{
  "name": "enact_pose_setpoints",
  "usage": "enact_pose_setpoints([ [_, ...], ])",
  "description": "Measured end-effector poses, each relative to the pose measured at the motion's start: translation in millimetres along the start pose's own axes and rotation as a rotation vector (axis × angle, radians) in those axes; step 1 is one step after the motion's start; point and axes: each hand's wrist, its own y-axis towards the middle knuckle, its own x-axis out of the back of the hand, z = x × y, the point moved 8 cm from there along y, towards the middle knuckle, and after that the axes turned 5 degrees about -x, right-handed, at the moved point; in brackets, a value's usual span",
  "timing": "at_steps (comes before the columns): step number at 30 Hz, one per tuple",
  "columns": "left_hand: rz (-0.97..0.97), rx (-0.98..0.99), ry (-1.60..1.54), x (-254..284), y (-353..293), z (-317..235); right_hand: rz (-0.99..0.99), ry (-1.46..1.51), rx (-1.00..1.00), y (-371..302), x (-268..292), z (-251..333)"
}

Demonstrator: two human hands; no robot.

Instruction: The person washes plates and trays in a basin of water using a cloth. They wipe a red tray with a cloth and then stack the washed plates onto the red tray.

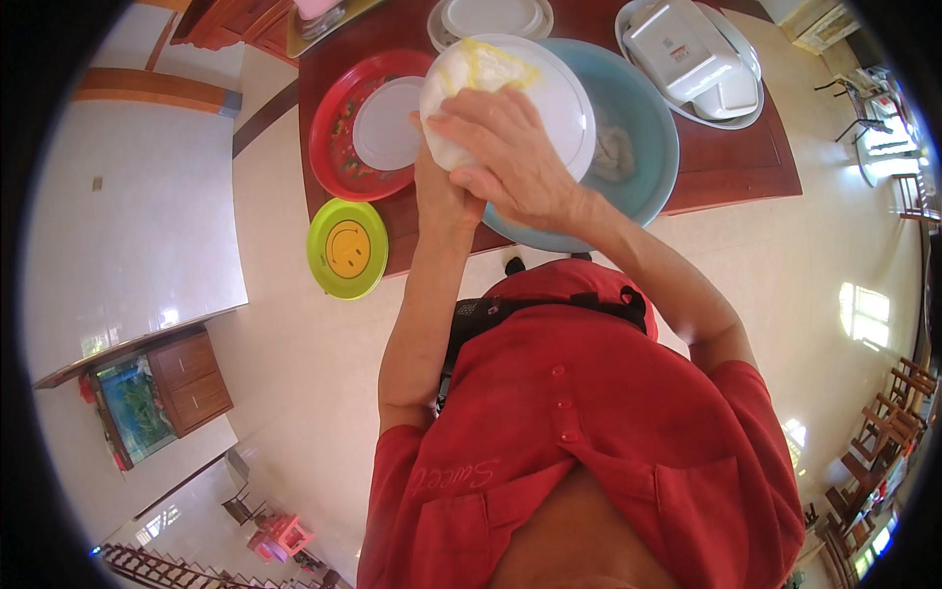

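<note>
My left hand (446,188) grips the near left edge of a round white plate (566,108), its thumb side showing and most of its fingers hidden behind. Across the plate's left part, my right hand (515,157) presses a white cloth (486,65) with yellow markings, fingers bent over it. The plate is held over the left part of a large light-blue basin (669,137), which has a pale wadded cloth (613,153) in it. Left of my hands, a white round plate (391,124) lies in a red basin (322,137).
A green plate with a yellow smiling face (347,249) juts past the left edge of the red-brown table (731,167). White dishes (692,54) are piled at the far right. More white plates (491,18) stand at the back, near a tray (334,22).
</note>
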Motion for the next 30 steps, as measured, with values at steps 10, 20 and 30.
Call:
enact_pose_setpoints([
  [10,0.025,-0.097,0.025,-4.1,0.6,-45.3,-0.31,-0.243,-0.328,-16.8,43.6,-99.6],
  [20,0.204,-0.227,0.891,4.1,-12.3,-50.2,-0.155,0.995,-1.186,-47.6,48.6,-156.1],
  [30,0.847,-0.798,1.767,-34.7,-50.9,35.4,-0.002,0.853,-1.155,-40.8,65.0,-147.1],
])
